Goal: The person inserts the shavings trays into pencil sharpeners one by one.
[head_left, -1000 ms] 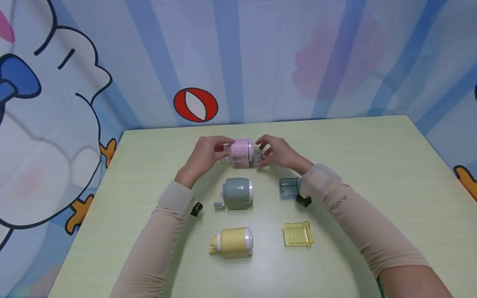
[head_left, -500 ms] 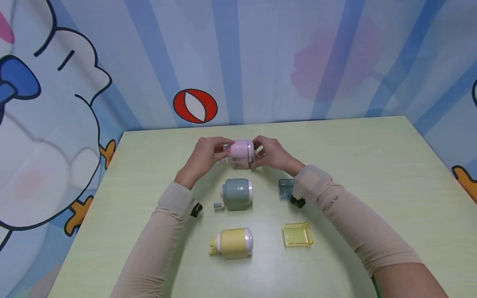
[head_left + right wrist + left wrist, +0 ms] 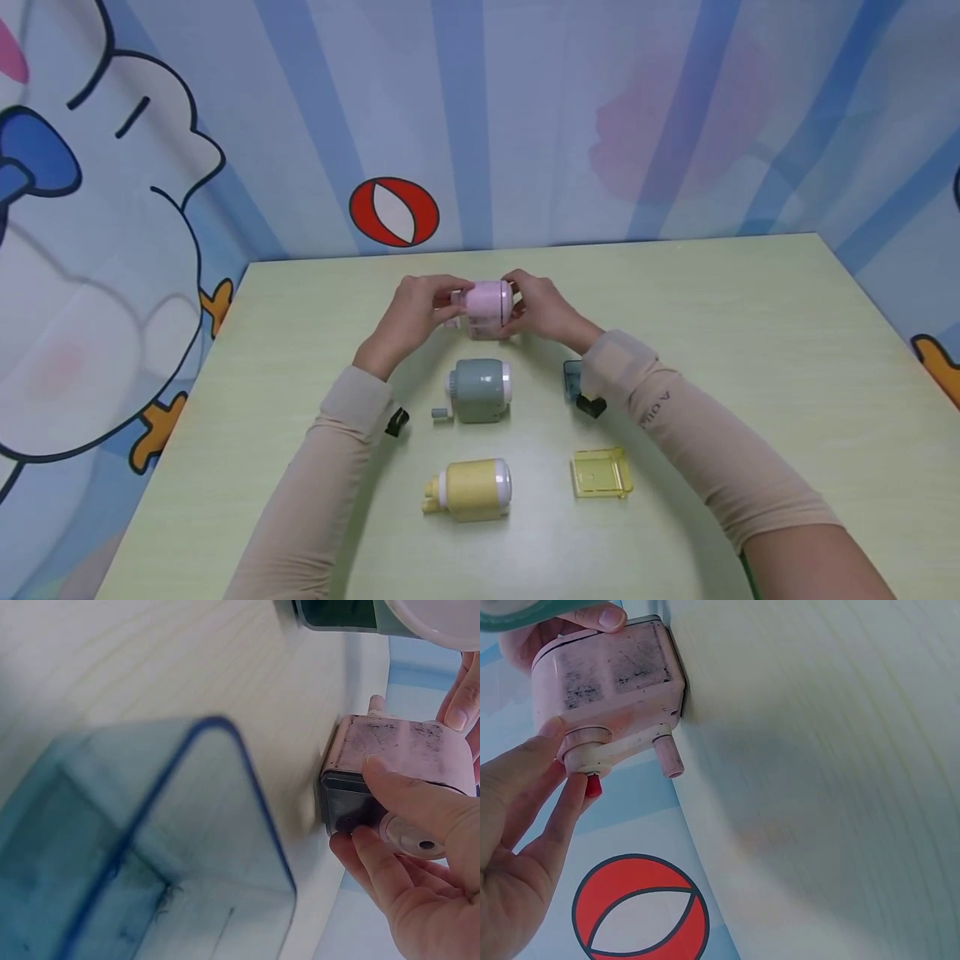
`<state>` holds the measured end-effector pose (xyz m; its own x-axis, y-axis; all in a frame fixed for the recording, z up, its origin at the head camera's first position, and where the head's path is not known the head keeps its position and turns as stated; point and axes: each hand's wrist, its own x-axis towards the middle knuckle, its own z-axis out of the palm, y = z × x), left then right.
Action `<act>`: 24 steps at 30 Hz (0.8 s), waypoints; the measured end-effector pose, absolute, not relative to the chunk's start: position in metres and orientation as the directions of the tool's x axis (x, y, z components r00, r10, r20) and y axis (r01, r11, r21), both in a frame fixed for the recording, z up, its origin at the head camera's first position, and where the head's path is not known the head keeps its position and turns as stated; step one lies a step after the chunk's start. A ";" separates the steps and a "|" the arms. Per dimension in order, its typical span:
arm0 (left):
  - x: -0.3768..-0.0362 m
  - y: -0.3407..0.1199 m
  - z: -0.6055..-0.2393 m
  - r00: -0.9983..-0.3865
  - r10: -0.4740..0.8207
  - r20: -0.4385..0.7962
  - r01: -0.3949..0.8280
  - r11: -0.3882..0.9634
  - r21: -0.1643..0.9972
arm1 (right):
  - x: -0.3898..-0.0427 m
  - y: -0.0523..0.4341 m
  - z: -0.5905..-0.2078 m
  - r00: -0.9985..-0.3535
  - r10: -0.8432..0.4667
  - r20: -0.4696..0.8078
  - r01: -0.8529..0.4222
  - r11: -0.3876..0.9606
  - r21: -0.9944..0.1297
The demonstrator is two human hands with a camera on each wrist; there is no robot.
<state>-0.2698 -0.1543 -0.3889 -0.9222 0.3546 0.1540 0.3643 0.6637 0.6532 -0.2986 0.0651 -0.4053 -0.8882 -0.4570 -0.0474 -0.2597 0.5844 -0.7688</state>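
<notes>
Pink sharpener [image 3: 486, 308] sits at the far middle of the green table [image 3: 750, 333], gripped at its crank end by the left hand [image 3: 408, 317], at the other end by the right hand [image 3: 543, 310]; grey-green sharpener [image 3: 480, 390] lies just nearer.

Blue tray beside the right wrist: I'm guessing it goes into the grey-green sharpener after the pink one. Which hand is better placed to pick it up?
Probably the right hand: the blue tray lies just under its wrist, while the left hand grips the pink sharpener at the crank end, across from the tray.

Green table [image 3: 750, 333] w/ grey sharpener [image 3: 480, 390], yellow sharpener [image 3: 472, 489], blue tray [image 3: 572, 377], yellow tray [image 3: 601, 473].
</notes>
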 end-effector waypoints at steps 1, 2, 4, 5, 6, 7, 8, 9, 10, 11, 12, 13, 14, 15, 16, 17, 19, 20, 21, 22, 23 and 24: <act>-0.270 -0.154 -0.389 -0.923 0.355 0.152 0.363 0.664 0.654 | -0.299 0.065 -0.405 -0.888 -0.458 -0.047 -0.261 0.585 -0.768; -0.270 -0.154 -0.388 -0.923 0.355 0.150 0.363 0.665 0.653 | -0.299 0.065 -0.405 -0.888 -0.457 -0.046 -0.262 0.586 -0.767; -0.269 -0.154 -0.388 -0.923 0.357 0.144 0.360 0.667 0.653 | -0.298 0.065 -0.405 -0.889 -0.455 -0.046 -0.261 0.588 -0.766; -0.269 -0.154 -0.387 -0.923 0.357 0.141 0.358 0.668 0.653 | -0.298 0.065 -0.405 -0.889 -0.455 -0.047 -0.260 0.588 -0.766; -0.268 -0.154 -0.387 -0.924 0.356 0.139 0.356 0.669 0.652 | -0.298 0.065 -0.404 -0.889 -0.455 -0.048 -0.259 0.588 -0.766; -0.268 -0.154 -0.387 -0.924 0.356 0.137 0.355 0.670 0.652 | -0.298 0.064 -0.404 -0.888 -0.457 -0.050 -0.259 0.587 -0.767; -0.268 -0.154 -0.386 -0.924 0.356 0.136 0.354 0.672 0.650 | -0.298 0.064 -0.403 -0.887 -0.460 -0.053 -0.258 0.587 -0.768; -0.267 -0.154 -0.385 -0.925 0.356 0.133 0.352 0.672 0.651 | -0.297 0.064 -0.402 -0.884 -0.463 -0.057 -0.257 0.586 -0.768; -0.267 -0.154 -0.385 -0.925 0.356 0.131 0.352 0.673 0.650 | -0.297 0.065 -0.402 -0.881 -0.469 -0.061 -0.258 0.586 -0.768; -0.267 -0.153 -0.385 -0.925 0.356 0.129 0.351 0.675 0.649 | -0.296 0.066 -0.401 -0.878 -0.473 -0.068 -0.257 0.588 -0.767; -0.266 -0.153 -0.384 -0.926 0.356 0.126 0.349 0.677 0.648 | -0.296 0.067 -0.400 -0.876 -0.475 -0.076 -0.255 0.592 -0.764; -0.266 -0.152 -0.384 -0.927 0.355 0.123 0.346 0.679 0.647 | -0.295 0.068 -0.399 -0.875 -0.476 -0.086 -0.251 0.599 -0.760; -0.266 -0.152 -0.384 -0.927 0.354 0.119 0.344 0.683 0.644 | -0.295 0.070 -0.398 -0.875 -0.474 -0.095 -0.248 0.608 -0.755; -0.266 -0.152 -0.384 -0.928 0.354 0.114 0.341 0.688 0.641 | -0.295 0.072 -0.397 -0.876 -0.471 -0.105 -0.241 0.616 -0.750; -0.265 -0.152 -0.384 -0.929 0.352 0.110 0.338 0.693 0.636 | -0.294 0.074 -0.396 -0.878 -0.465 -0.114 -0.234 0.624 -0.745; -0.265 -0.152 -0.383 -0.930 0.352 0.104 0.335 0.699 0.631 | -0.294 0.076 -0.394 -0.881 -0.457 -0.122 -0.226 0.634 -0.740; -0.265 -0.152 -0.383 -0.931 0.352 0.094 0.331 0.711 0.621 | -0.293 0.081 -0.390 -0.885 -0.445 -0.136 -0.212 0.645 -0.734; -0.265 -0.152 -0.382 -0.931 0.353 0.092 0.332 0.715 0.615 | -0.293 0.084 -0.389 -0.886 -0.442 -0.139 -0.208 0.649 -0.732; -0.265 -0.153 -0.382 -0.930 0.356 0.090 0.335 0.722 0.605 | -0.293 0.088 -0.387 -0.887 -0.439 -0.145 -0.203 0.651 -0.731; -0.264 -0.153 -0.381 -0.929 0.358 0.090 0.338 0.726 0.599 | -0.293 0.091 -0.385 -0.887 -0.438 -0.148 -0.200 0.653 -0.731; -0.264 -0.154 -0.380 -0.928 0.360 0.092 0.342 0.730 0.591 | -0.292 0.095 -0.383 -0.886 -0.438 -0.150 -0.199 0.653 -0.731; -0.264 -0.154 -0.379 -0.927 0.362 0.096 0.346 0.734 0.584 | -0.291 0.099 -0.381 -0.885 -0.441 -0.152 -0.199 0.651 -0.732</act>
<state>-0.2635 -0.1544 -0.3791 -0.9274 0.3615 0.0957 0.3464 0.7341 0.5841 -0.2911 0.0992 -0.3813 -0.8847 -0.4406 -0.1521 -0.1985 0.6514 -0.7323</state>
